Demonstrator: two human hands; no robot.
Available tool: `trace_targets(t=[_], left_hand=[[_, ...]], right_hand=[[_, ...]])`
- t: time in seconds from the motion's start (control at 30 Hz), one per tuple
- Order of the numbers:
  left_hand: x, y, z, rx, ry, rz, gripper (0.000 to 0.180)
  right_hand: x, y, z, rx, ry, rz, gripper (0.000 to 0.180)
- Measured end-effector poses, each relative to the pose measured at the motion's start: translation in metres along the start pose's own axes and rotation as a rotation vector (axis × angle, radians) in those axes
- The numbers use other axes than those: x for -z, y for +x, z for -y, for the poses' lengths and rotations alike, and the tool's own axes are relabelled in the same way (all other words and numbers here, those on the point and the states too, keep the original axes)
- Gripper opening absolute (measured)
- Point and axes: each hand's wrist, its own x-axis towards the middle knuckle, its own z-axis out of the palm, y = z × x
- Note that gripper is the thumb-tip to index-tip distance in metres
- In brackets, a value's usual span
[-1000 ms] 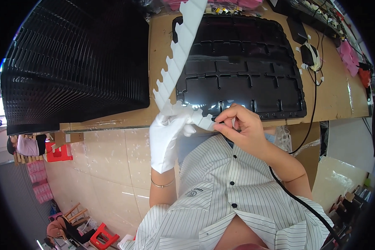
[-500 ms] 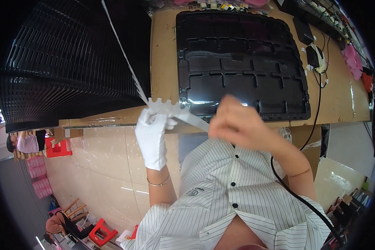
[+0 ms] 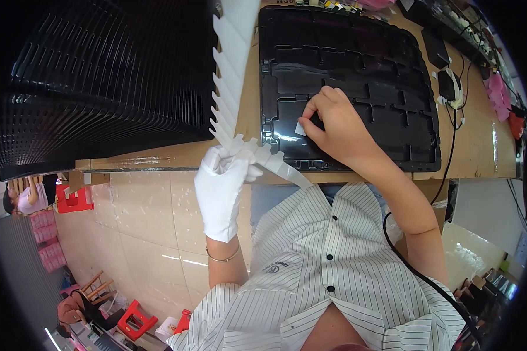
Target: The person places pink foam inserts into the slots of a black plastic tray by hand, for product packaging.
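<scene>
My left hand (image 3: 219,190), in a white glove, is closed on a long strip of white labels (image 3: 233,76) with a notched edge. One part of the strip rises past the stacked trays. A shorter end (image 3: 281,167) bends down toward my shirt. Bare, my right hand (image 3: 338,126) pinches a small white label (image 3: 300,128) between thumb and finger. It is over the near left part of a black plastic tray (image 3: 295,76) that lies on the table. Whether the label touches the tray I cannot tell.
A tall stack of black trays (image 3: 111,88) fills the left side. Cardboard (image 3: 480,140) covers the tabletop. To the right lie a black adapter (image 3: 448,86) with cables and a pink bag (image 3: 498,96). Other people are seated beyond red stools (image 3: 136,320) at lower left.
My right hand has moved from near the strip's lower end up over the tray, with a small label now visible in its fingers. The label strip has swung broadside into view.
</scene>
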Motion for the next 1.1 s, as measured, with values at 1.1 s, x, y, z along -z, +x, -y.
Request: trace_targets(t=[1.1], left_hand=[[-0.003, -0.001, 0.0, -0.036, -0.021, 0.019, 0.015]], right_hand=[[0.004, -0.011, -0.005, 0.129, 0.038, 0.068, 0.015]])
